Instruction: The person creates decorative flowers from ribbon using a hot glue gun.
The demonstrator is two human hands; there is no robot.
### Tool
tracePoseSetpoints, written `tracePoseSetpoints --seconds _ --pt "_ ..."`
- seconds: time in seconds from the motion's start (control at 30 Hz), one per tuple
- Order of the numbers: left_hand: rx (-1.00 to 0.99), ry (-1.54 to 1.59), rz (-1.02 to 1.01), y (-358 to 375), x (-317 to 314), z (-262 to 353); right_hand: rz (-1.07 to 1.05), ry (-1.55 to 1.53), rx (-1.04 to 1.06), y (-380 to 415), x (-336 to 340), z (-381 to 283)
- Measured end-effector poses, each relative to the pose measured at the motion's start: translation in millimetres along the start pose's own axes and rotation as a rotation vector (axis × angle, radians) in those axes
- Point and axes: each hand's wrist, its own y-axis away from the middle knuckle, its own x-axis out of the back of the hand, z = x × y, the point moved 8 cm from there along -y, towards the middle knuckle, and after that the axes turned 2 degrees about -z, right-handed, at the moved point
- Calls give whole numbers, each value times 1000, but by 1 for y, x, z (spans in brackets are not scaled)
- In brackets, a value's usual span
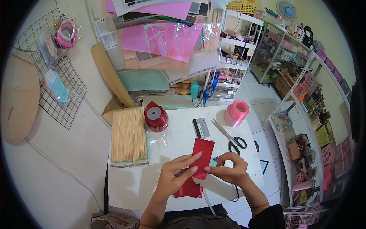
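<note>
A flat rectangular piece of red satin ribbon is held upright over the front of the table. My left hand grips its left side between thumb and fingers. At the lower right edge, my right hand pinches the same piece with thumb and forefinger. Below the hands lies more red ribbon with uneven edges. Scissors with black handles rest beyond my right hand, blades partly apart. A grey card lies beside them. Something small and dark is mostly hidden behind my right hand.
Wooden skewers lie bundled at the table's left, beside a red ribbon roll. Pink ribbon rolls stand at the back right. Sheets of wrapping paper hang behind the white table. Loaded shelves line the right.
</note>
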Motion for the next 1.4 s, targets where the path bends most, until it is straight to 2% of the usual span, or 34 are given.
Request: tracePoseSetpoints --seconds 0.13,0.3,0.43,0.53,0.6,0.67,0.73,0.93,1.03,1.4 --pt "53 33 -13 3 -4 -4 -20 -18 1 3 -2 -3" --pt "-7 -84 -9 5 -2 3 1 -244 -232 4 -6 7" --pt "-51 -216 -72 6 -3 4 12 -301 -350 3 -7 8" --pt "34 -132 -97 8 -3 1 23 -349 -452 6 -9 12" --pt "5 -190 -140 8 -4 4 23 -386 -503 7 -11 14" --pt "-23 -249 -181 9 -6 6 20 -400 -520 6 -11 13" --pt "42 -157 -231 11 -8 4 17 -415 -536 5 -13 14" --pt "129 -11 -217 13 -6 1 34 -416 -569 3 -13 14" --pt "47 71 -233 11 -8 4 66 -453 -608 5 -15 17" --pt "99 118 -193 11 0 -3 43 -400 -584 -1 -18 13"
